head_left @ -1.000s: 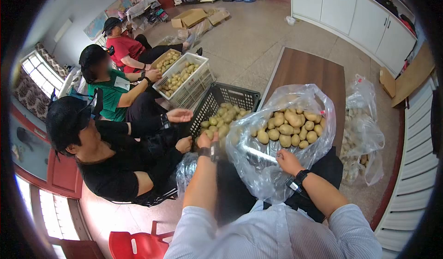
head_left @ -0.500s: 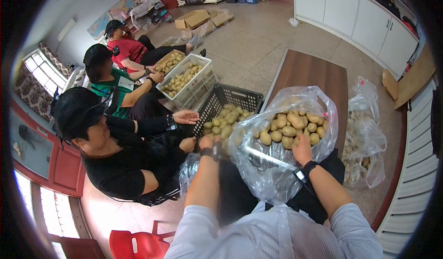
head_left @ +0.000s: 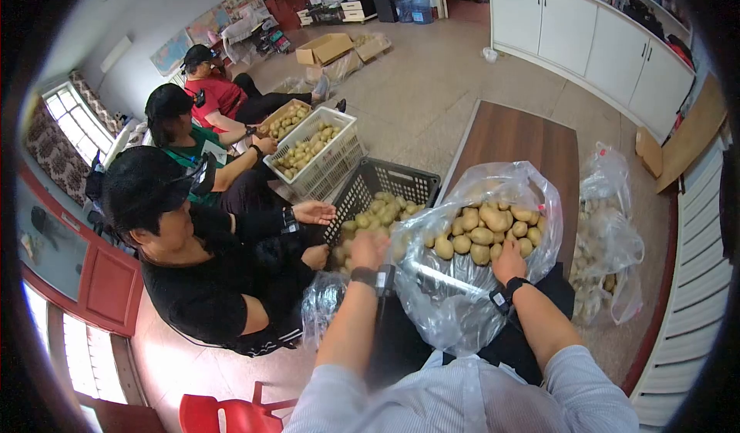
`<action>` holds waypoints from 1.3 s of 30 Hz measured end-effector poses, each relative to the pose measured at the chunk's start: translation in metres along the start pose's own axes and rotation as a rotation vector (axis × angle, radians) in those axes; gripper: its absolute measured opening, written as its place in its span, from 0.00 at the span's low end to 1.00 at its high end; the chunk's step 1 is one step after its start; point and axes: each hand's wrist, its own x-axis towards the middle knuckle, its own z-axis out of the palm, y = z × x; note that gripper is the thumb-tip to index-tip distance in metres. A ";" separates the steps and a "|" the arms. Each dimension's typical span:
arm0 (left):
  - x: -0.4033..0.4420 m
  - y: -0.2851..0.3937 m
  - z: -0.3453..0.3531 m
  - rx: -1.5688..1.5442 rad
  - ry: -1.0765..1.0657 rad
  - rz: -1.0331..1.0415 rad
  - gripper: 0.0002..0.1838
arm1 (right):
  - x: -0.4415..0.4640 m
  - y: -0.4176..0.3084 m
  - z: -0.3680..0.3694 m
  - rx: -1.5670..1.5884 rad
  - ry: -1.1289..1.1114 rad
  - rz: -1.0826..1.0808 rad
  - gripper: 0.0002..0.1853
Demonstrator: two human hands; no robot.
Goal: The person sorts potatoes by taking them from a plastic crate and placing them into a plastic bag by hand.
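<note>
Potatoes (head_left: 482,234) lie in an open clear plastic bag (head_left: 443,310) on my lap and the brown table's near end. My right hand (head_left: 509,263) is in the bag, its fingertips at the potatoes nearest me; whether it grips one is hidden. Over the near right side of the black crate (head_left: 361,188) is my left hand (head_left: 370,248), blurred, close to the bag's left edge. Its fingers and anything in them cannot be made out. More potatoes (head_left: 381,209) fill part of that crate.
A co-worker in black (head_left: 200,256) sits at my left, hands beside the crate. Two more people sit beyond, by a white crate (head_left: 339,155) of potatoes. The brown table (head_left: 524,136) extends ahead. Bagged potatoes (head_left: 609,240) lie at right, a red chair (head_left: 231,414) at lower left.
My right hand has moved forward from the bag's near part to the potatoes. My left hand has moved right, from over the black crate's potatoes toward the bag. The view has shifted slightly.
</note>
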 end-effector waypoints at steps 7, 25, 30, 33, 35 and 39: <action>-0.001 -0.008 0.014 0.130 -0.155 -0.155 0.12 | -0.004 0.000 -0.003 -0.152 -0.010 -0.030 0.29; -0.008 -0.009 0.024 0.179 -0.213 -0.236 0.15 | -0.025 0.000 0.008 -0.318 0.089 -0.168 0.26; -0.013 -0.006 0.026 0.173 -0.203 -0.243 0.15 | -0.025 0.002 0.015 -0.373 0.124 -0.285 0.21; -0.011 -0.008 0.024 0.173 -0.210 -0.240 0.16 | -0.021 0.007 0.023 -0.424 0.117 -0.327 0.17; -0.012 -0.007 0.024 0.168 -0.204 -0.238 0.16 | -0.022 0.007 0.024 -0.414 0.133 -0.351 0.15; -0.012 -0.006 0.023 0.157 -0.213 -0.252 0.16 | -0.027 -0.004 0.015 -0.370 0.171 -0.331 0.16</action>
